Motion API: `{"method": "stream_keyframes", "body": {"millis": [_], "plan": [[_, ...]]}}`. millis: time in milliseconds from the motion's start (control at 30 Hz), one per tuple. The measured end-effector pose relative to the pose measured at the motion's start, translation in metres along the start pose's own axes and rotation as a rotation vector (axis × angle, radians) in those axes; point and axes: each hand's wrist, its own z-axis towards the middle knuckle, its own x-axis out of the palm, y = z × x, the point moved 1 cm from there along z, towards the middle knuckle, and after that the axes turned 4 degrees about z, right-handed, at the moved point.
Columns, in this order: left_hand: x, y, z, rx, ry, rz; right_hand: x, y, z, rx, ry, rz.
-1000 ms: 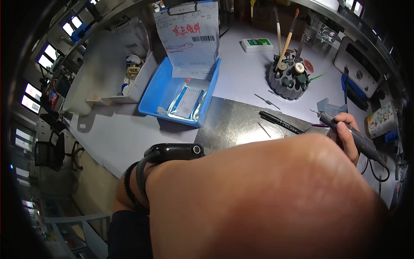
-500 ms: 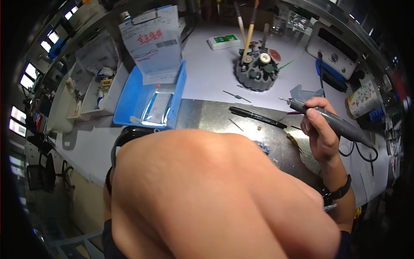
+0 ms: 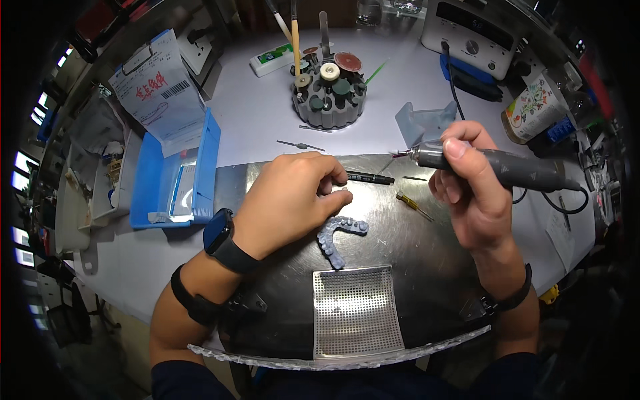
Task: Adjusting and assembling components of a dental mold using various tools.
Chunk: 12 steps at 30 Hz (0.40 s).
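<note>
My right hand point(image 3: 477, 190) grips a dark grey handpiece point(image 3: 517, 168) like a pen, its thin metal tip pointing left. On the metal bench plate, my left hand point(image 3: 300, 193) curls with thumb and forefinger close together; whatever lies between them, if anything, is too small to make out. Under those fingers a black marker pen point(image 3: 373, 178) is partly hidden. A grey dental arch model point(image 3: 329, 241) lies just below the left thumb. Between the hands rests a small yellow-handled tool point(image 3: 408, 201) with a thin shaft.
A perforated metal grate point(image 3: 357, 313) is set in the near bench. Behind stands a round holder point(image 3: 328, 110) full of burs, discs and brushes. A blue bin point(image 3: 208, 163) with papers is left; a control box point(image 3: 470, 37), a jar point(image 3: 537, 110) and a translucent stand point(image 3: 427, 123) are right.
A bare arm that filled the lower view has moved away, and my left hand now rests at the marker. The view has shifted, uncovering the arch model. My right hand still holds the handpiece.
</note>
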Motion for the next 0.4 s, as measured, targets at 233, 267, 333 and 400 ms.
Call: {"method": "stream_keyframes", "body": {"millis": [233,267,333,400], "plan": [[0.012,0.005,-0.002,0.107,-0.083,-0.040,-0.006,-0.015,-0.005,0.004,0.115,-0.120],[0.011,0.004,-0.003,0.118,-0.102,-0.038,-0.007,-0.019,-0.005,0.005,0.115,-0.112],[0.002,-0.005,-0.004,0.083,-0.108,-0.071,-0.012,-0.024,-0.005,-0.062,0.158,-0.125],[-0.012,-0.018,-0.010,-0.133,-0.053,-0.405,-0.016,-0.026,-0.005,-0.081,0.191,-0.126]]}}
